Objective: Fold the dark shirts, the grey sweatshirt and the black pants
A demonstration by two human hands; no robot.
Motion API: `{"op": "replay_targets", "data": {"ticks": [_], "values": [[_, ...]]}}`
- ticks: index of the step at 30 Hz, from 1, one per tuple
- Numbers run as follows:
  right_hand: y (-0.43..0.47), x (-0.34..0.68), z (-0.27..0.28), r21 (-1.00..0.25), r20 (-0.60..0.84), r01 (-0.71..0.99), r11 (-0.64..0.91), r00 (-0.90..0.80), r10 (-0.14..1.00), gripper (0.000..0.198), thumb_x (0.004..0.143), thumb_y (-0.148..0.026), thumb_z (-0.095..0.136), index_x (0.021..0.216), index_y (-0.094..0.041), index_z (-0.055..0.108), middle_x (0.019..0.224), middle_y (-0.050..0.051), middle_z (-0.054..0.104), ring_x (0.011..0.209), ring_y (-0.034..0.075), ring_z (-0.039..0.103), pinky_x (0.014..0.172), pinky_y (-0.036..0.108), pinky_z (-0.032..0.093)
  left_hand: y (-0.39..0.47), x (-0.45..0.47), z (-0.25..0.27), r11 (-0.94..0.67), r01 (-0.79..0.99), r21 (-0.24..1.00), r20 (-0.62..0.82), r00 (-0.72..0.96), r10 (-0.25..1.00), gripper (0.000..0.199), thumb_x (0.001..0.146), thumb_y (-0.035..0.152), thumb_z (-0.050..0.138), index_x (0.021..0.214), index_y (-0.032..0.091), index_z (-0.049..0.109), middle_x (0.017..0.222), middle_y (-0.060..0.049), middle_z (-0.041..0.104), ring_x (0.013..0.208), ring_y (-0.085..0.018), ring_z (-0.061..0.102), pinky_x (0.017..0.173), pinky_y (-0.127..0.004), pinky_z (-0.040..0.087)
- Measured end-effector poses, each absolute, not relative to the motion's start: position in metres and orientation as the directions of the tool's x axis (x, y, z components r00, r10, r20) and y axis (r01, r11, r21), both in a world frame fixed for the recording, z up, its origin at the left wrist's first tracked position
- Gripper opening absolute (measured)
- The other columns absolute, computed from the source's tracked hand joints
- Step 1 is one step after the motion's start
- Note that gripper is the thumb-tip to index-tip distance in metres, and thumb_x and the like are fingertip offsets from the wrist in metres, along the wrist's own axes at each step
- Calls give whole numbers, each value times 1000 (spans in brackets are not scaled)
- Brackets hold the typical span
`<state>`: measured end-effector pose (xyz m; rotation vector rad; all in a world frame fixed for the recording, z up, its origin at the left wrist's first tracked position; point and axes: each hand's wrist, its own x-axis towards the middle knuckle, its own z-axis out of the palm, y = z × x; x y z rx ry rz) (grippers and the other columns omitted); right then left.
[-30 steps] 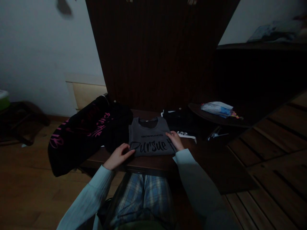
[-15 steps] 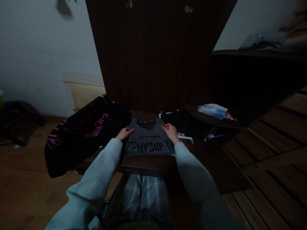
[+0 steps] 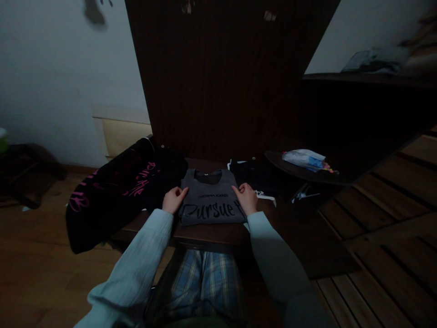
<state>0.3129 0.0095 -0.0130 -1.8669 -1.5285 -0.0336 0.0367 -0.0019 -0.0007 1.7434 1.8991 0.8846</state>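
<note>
A folded grey T-shirt (image 3: pixel 212 187) lies flat on the dark wooden bench, its neckline away from me and black lettering across its front. My left hand (image 3: pixel 173 200) pinches the shirt's left edge between thumb and fingers, a little below the shoulder. At the opposite edge my right hand (image 3: pixel 247 198) holds the cloth the same way, its thumb on top beside the printed word. The fingers under the cloth are hidden on both sides.
Black clothing with pink lettering (image 3: pixel 136 182) drapes over the bench's left end. Dark clothes (image 3: pixel 251 173) and a white hanger (image 3: pixel 268 198) lie to the right. A blue-and-white packet (image 3: pixel 303 159) rests on a rounded shelf. A tall dark panel (image 3: pixel 221 91) stands behind.
Both hands have slid slightly toward me along the shirt's side edges, and the left has moved a little outward. The shirt stays in place.
</note>
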Motion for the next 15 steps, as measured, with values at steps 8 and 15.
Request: {"op": "replay_targets", "data": {"ticks": [8,15], "values": [[0,321,-15,-546,155,826,-138,261,953,38,75,-53,48,61,-19,60,65,7,65,70,22,60,60,27,39,-56,35,14,111,831,544,-116,-56,992,51,72,66,35,76,19,54,77,-12,65,79,-28,62,68,-33,43],[0,306,-10,-628,45,775,-76,134,990,27,77,-35,52,93,-15,60,96,11,66,90,22,61,75,30,44,-38,36,-7,164,375,912,-146,-76,986,65,73,53,47,125,16,38,117,-12,57,104,-22,55,82,-28,45]]}}
